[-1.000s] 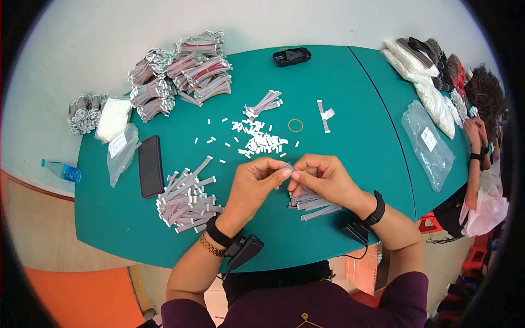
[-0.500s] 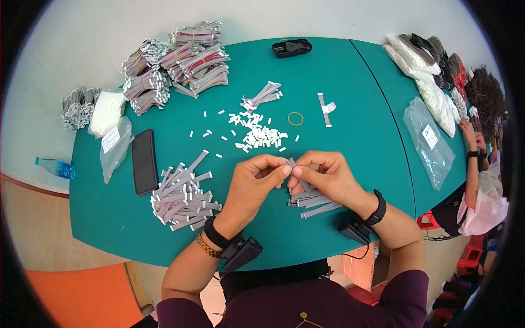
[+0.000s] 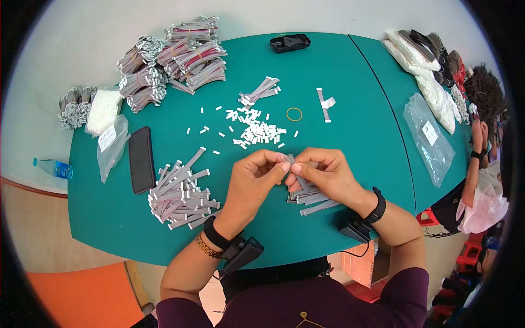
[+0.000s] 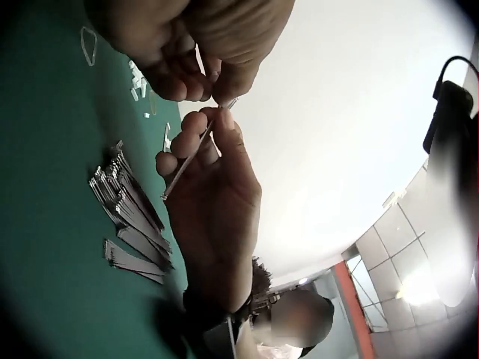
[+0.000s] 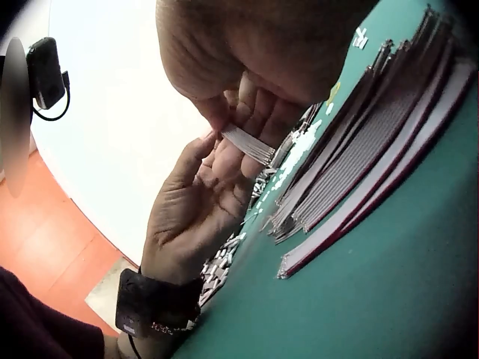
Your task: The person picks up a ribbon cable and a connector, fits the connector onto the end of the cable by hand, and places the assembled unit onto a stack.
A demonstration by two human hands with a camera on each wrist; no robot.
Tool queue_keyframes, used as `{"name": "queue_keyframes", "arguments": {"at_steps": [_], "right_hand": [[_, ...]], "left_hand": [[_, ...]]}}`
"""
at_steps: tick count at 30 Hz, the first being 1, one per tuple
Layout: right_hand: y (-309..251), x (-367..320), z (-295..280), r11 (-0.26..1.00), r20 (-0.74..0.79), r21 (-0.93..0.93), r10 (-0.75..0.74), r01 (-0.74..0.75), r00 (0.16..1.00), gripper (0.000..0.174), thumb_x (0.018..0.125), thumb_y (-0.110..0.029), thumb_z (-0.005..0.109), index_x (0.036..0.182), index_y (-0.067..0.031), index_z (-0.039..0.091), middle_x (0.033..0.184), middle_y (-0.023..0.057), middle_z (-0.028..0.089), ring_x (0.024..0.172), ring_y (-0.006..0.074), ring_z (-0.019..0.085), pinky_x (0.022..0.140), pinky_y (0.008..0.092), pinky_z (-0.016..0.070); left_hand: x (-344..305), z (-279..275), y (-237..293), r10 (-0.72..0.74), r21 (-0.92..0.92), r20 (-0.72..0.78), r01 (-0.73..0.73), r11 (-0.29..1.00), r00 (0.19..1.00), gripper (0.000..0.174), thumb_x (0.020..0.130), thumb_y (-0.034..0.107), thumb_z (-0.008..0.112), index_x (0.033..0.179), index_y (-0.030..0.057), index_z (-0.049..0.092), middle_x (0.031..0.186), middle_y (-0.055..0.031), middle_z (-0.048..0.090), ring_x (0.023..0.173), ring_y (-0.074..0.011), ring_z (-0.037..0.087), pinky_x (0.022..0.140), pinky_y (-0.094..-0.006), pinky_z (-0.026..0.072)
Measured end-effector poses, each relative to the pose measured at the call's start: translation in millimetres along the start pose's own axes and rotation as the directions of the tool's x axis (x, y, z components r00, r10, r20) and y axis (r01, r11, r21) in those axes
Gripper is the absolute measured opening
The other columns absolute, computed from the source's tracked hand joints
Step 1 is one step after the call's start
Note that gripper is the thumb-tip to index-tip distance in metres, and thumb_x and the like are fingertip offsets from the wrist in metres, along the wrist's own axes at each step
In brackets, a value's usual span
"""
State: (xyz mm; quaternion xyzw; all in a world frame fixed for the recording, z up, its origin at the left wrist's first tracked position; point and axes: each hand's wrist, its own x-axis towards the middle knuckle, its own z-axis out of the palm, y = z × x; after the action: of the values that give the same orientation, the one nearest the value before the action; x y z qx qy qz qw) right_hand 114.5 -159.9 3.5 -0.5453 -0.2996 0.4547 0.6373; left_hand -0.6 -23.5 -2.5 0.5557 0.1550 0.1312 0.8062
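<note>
Both hands are nearly closed in a fingertip pinch. The left hand [image 3: 249, 183] and right hand [image 3: 331, 177] meet on one short ribbon cable [image 5: 249, 144], with barely any gap between thumb and finger. Can't tell if a white piece is in there too, fingers cover it.

Looks partway along to me. Just off the right hand, around 5 o'clock, is a stack of cables [image 3: 317, 205], probably still to do. Between 8 and 9 o'clock is a messy pile with white ends [image 3: 183, 199], likely the done ones. Loose white pieces [image 3: 262, 133] lie on the table [image 3: 262, 229] around 10 to 11, so plenty seems left.

The held cable is grey, flat and ribbed, with fine wire tips at its free end.
</note>
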Motion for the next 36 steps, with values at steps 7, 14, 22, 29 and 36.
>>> {"name": "queue_keyframes", "arguments": {"at_steps": [7,14,22,29,36], "right_hand": [[1.4,-0.5,0.8,0.999,-0.028,0.034,-0.026,0.027,0.999,0.015,0.092,-0.012,0.055,0.091,0.0019,0.060,0.081,0.0086,0.066,0.070,0.0133,0.064,0.064,0.0243,0.0533],[2.5,-0.1,0.5,1.000,-0.012,0.014,-0.010,0.010,1.000,0.015,0.092,-0.013,0.055,0.091,0.0016,0.060,0.080,0.0084,0.066,0.070,0.0128,0.064,0.063,0.0239,0.0529],[-0.7,-0.6,1.9,1.000,0.028,0.005,-0.011,0.011,1.000,0.016,0.092,-0.013,0.055,0.089,0.0011,0.061,0.080,0.0070,0.066,0.070,0.0114,0.064,0.063,0.0231,0.0527],[-2.2,-1.2,2.1,1.000,0.034,-0.023,-0.002,0.003,0.999,0.015,0.093,-0.013,0.054,0.089,0.0007,0.060,0.080,0.0061,0.066,0.070,0.0104,0.063,0.064,0.0227,0.0529],[1.5,-0.9,0.2,0.998,0.048,-0.062,-0.017,0.020,0.999,0.013,0.093,-0.011,0.053,0.090,0.0003,0.059,0.079,0.0047,0.065,0.071,0.0094,0.063,0.064,0.0222,0.0525]], "left_hand": [[-0.1,-2.4,-2.5,-0.041,-0.055,0.001,0.041,0.998,0.999,0.010,0.085,0.010,0.063,0.090,0.0019,0.061,0.084,-0.0016,0.060,0.069,-0.0067,0.050,0.065,-0.0219,0.0402],[-0.8,0.8,-1.1,0.008,0.009,-0.013,-0.007,1.000,1.000,0.010,0.085,0.009,0.062,0.091,0.0011,0.063,0.083,-0.0022,0.061,0.069,-0.0067,0.051,0.064,-0.0212,0.0412],[-1.1,-0.9,-3.0,0.072,0.036,-0.013,-0.072,0.997,0.997,0.013,0.085,0.007,0.064,0.095,-0.0014,0.064,0.086,-0.0062,0.065,0.077,-0.0094,0.060,0.070,-0.0230,0.0509],[-1.0,-1.7,-3.6,0.080,0.052,-0.013,-0.080,0.995,0.997,0.013,0.084,0.005,0.064,0.095,-0.0020,0.065,0.090,-0.0086,0.066,0.079,-0.0109,0.062,0.071,-0.0241,0.0522],[-1.5,0.9,-1.9,0.084,0.046,-0.035,-0.082,0.996,0.996,0.012,0.082,0.008,0.067,0.091,-0.0002,0.066,0.089,-0.0062,0.066,0.074,-0.0081,0.056,0.064,-0.0213,0.0440]]}}
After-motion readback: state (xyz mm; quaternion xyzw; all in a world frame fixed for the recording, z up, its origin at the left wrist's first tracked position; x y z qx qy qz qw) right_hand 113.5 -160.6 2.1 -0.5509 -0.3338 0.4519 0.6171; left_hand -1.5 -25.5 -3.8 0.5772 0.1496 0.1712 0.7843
